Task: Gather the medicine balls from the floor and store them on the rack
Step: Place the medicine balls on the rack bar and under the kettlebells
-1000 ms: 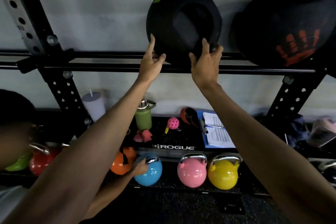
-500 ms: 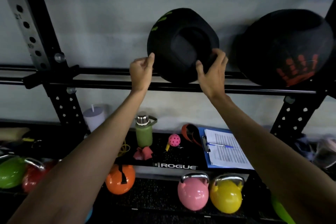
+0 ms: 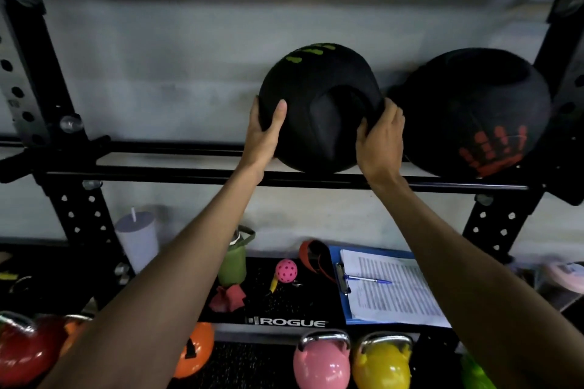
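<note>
A black medicine ball with green marks (image 3: pixel 319 104) rests on the rack's two black rails (image 3: pixel 177 178). My left hand (image 3: pixel 264 133) grips its left side, thumb pressed on the front. My right hand (image 3: pixel 380 142) grips its lower right side. Right beside it sits a larger black medicine ball with a red handprint (image 3: pixel 474 110), on the same rails and touching or nearly touching the first.
Black perforated rack uprights stand at left (image 3: pixel 76 215) and right (image 3: pixel 493 224). On the shelf below are a white cup (image 3: pixel 137 237), green bottle (image 3: pixel 234 259), pink ball (image 3: pixel 286 270) and blue clipboard (image 3: pixel 388 290). Coloured kettlebells, among them pink (image 3: pixel 320 363) and yellow (image 3: pixel 382 361), line the bottom.
Both hands have closed around the sides of the green-marked ball, from fingertip contact near its underside. The view has tilted, so the rack sits lower in frame.
</note>
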Demonstrator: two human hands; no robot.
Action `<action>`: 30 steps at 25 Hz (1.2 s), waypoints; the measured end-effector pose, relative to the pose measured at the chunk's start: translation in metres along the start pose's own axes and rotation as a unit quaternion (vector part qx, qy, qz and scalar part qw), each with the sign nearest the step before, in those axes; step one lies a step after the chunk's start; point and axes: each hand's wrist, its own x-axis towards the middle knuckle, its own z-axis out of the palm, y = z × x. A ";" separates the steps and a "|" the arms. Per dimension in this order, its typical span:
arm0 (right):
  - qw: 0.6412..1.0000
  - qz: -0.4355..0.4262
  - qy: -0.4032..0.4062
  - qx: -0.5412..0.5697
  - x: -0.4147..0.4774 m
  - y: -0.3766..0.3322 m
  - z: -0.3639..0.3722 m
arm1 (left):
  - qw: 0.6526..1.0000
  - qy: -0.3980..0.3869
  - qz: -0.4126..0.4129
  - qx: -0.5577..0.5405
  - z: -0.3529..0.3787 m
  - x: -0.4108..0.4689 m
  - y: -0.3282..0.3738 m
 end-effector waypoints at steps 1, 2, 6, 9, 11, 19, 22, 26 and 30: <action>1.000 0.014 0.007 0.006 -0.005 0.007 -0.006 | 1.000 -0.009 0.016 0.002 0.008 0.006 0.004; 1.000 0.020 0.017 0.011 -0.010 0.015 -0.012 | 1.000 -0.019 0.023 0.003 0.015 0.014 0.006; 0.999 0.015 0.042 -0.008 -0.013 0.022 -0.017 | 0.999 -0.022 0.020 -0.033 0.024 0.032 -0.009; 0.998 0.007 0.049 -0.034 -0.009 0.013 -0.010 | 0.999 -0.026 -0.001 -0.040 0.012 0.029 -0.021; 0.999 -0.006 0.039 -0.026 -0.014 0.008 -0.009 | 0.999 -0.023 -0.005 -0.027 0.004 0.023 -0.023; 0.997 -0.062 0.022 0.049 -0.122 -0.022 -0.006 | 0.982 0.056 0.104 0.149 -0.034 -0.031 -0.028; 0.992 -0.063 -0.103 0.046 -0.189 -0.033 0.016 | 0.961 0.071 0.141 0.228 -0.065 -0.075 -0.052; 0.945 -0.034 -0.324 -0.026 -0.272 -0.036 0.059 | 0.920 0.009 0.066 0.387 -0.120 -0.162 -0.127; 0.866 -0.005 -0.496 -0.060 -0.373 -0.033 0.091 | 0.859 -0.076 -0.129 0.490 -0.188 -0.253 -0.202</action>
